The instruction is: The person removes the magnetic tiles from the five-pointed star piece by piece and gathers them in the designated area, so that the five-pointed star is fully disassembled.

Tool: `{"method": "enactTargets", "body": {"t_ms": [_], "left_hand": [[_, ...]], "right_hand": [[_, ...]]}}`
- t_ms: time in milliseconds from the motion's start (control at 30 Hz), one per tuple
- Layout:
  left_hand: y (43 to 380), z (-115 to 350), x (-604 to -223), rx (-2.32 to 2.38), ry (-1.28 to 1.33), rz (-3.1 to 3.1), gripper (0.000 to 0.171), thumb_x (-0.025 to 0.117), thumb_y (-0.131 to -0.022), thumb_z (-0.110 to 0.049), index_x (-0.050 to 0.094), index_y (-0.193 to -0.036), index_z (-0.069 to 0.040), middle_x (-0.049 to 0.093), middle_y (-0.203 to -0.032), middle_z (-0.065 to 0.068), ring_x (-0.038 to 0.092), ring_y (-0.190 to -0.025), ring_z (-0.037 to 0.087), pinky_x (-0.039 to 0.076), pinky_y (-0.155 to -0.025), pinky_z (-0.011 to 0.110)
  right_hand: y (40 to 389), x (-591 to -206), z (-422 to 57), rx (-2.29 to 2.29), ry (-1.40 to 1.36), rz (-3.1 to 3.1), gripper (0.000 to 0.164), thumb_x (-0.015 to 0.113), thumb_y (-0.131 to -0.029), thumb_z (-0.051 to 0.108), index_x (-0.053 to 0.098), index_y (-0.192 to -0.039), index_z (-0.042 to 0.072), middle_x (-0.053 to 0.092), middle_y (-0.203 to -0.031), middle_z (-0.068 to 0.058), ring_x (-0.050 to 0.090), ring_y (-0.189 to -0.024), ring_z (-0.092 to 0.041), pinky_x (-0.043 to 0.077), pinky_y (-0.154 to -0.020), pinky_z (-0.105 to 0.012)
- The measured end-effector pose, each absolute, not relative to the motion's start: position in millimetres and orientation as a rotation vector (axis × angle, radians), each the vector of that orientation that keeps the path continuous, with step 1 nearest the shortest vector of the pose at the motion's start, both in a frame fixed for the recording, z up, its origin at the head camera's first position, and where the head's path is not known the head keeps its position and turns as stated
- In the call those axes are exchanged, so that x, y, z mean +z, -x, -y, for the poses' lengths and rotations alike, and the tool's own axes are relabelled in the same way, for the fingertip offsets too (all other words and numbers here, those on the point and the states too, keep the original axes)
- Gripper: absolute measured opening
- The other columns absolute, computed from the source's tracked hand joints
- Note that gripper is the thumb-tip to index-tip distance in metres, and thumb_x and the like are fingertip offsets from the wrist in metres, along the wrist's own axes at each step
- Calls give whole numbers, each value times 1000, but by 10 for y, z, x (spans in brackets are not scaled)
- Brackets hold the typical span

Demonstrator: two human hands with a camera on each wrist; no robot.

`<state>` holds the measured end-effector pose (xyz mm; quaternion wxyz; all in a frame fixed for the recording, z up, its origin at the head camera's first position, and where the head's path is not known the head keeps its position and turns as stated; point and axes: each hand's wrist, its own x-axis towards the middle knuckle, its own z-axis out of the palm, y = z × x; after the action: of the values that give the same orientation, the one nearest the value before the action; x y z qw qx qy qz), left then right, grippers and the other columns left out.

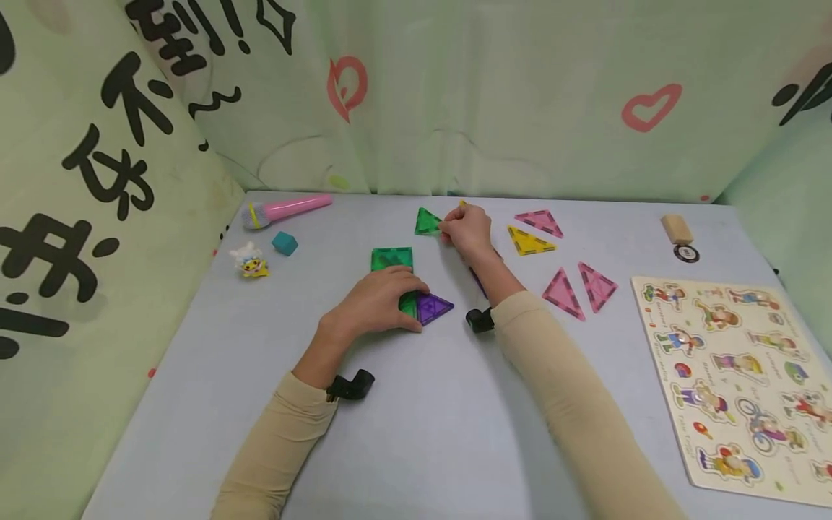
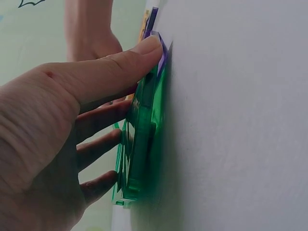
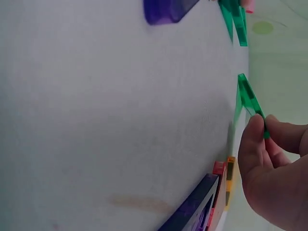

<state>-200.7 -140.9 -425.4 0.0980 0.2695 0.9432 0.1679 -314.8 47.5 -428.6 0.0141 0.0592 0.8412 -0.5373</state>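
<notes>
Fingers of R hand [image 1: 469, 230] pinch green tri. [image 1: 425, 222]; those of L hand [image 1: 380, 297] grip green tiles [image 1: 408, 306]; purple tri. [image 1: 433, 308] just beside their tips.

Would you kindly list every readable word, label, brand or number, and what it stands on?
"不到!": large black characters on the pale green fabric backdrop; others there are uncertain.
Pale wooden picture board: print too small to read.
Black-and-white round disc: marking too small to read.
</notes>
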Motion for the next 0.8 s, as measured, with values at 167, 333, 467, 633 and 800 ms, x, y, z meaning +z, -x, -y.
{"method": "enactTargets", "body": {"t_ms": [167, 333, 467, 633, 800], "left_hand": [[2005, 1390, -4261, 494, -825, -2801, 61, 84, -74, -49, 66, -127, -24, 65, -132, -8, 44, -141, 20, 37, -117, 40], [2000, 1356, -4256, 502, -839, -2804, 61, 85, -74, -49, 66, -126, -23, 66, -131, -8, 45, -140, 19, 37, -117, 39], [1999, 1338, -4254, 479, -840, -2815, 62, 85, -74, -50, 66, -127, -23, 66, -131, -8, 47, -139, 19, 38, -116, 39], [1990, 1330, -4243, 475, -843, -2823, 62, 85, -74, -50, 66, -126, -23, 66, -130, -7, 48, -137, 19, 40, -114, 38], [1974, 1349, -4226, 484, -839, -2841, 60, 85, -74, -48, 67, -125, -21, 66, -127, -5, 50, -132, 19, 42, -112, 38]], "right_hand": [[3209, -4330, -488, -1445, -138, -2877, 14, 71, -88, 14, 65, -82, 3, 63, -77, -6, 63, -73, -18, 52, -72, -30], [3228, -4330, -501, -1240, -92, -2990, 18, 70, -89, 18, 67, -83, 1, 68, -91, -14, 62, -94, -33, 51, -86, -43], [3171, -4319, -538, -1210, -12, -2946, 18, 67, -90, 20, 69, -85, 2, 66, -85, -10, 60, -88, -28, 50, -78, -37], [2960, -4273, -624, -1171, 188, -2795, 17, 61, -94, 19, 70, -90, 4, 60, -69, -3, 56, -72, -20, 44, -62, -27], [2605, -4205, -696, -1121, 383, -2644, 18, 61, -96, 19, 73, -98, 5, 63, -75, -6, 55, -71, -18, 44, -62, -24]]}}
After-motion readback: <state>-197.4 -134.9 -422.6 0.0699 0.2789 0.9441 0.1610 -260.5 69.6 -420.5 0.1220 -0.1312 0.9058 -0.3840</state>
